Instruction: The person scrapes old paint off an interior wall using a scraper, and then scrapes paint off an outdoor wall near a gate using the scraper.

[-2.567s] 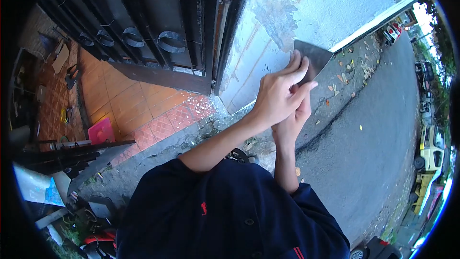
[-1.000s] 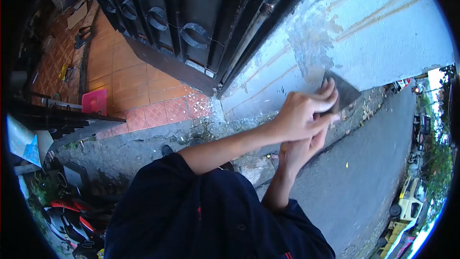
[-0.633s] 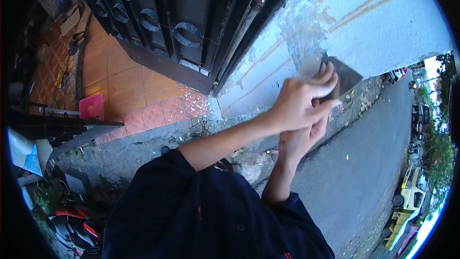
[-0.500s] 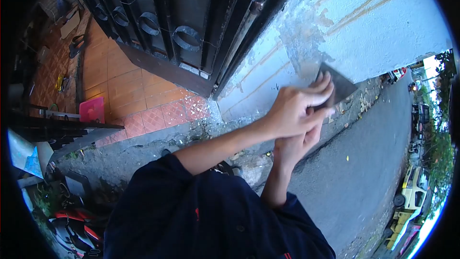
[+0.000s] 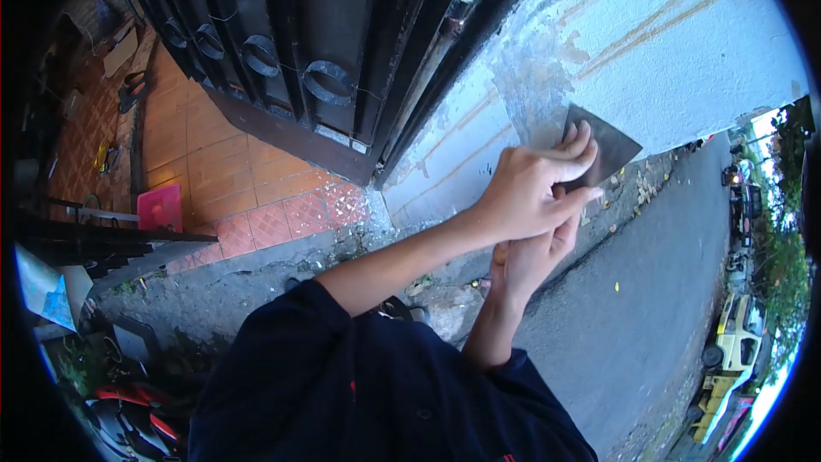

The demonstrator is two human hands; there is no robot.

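Observation:
A flat, dark, square-edged scraper blade (image 5: 614,152) stands out beyond my left hand (image 5: 534,188). The fingers and thumb of that hand are closed on the blade's near side. Just below, my right hand (image 5: 532,263) is closed and close against the left; what lies inside its grip is hidden. Both hands are in front of the white wall (image 5: 684,51), near its lower edge. Beside the blade the wall has a rough grey patch (image 5: 534,90) where the paint is gone, with flaking edges around it.
A black metal gate (image 5: 342,26) stands left of the wall. White chips lie on the red tiles (image 5: 299,210) at its foot. A pink container (image 5: 161,207) is farther left. The asphalt road (image 5: 633,291) runs on the right, with a yellow truck (image 5: 737,342) and a red-black motorcycle (image 5: 128,419) at left.
The blur beside the blade is gone, and the blade shows more fully. Both hands have kept nearly the same place, while the view has shifted slightly.

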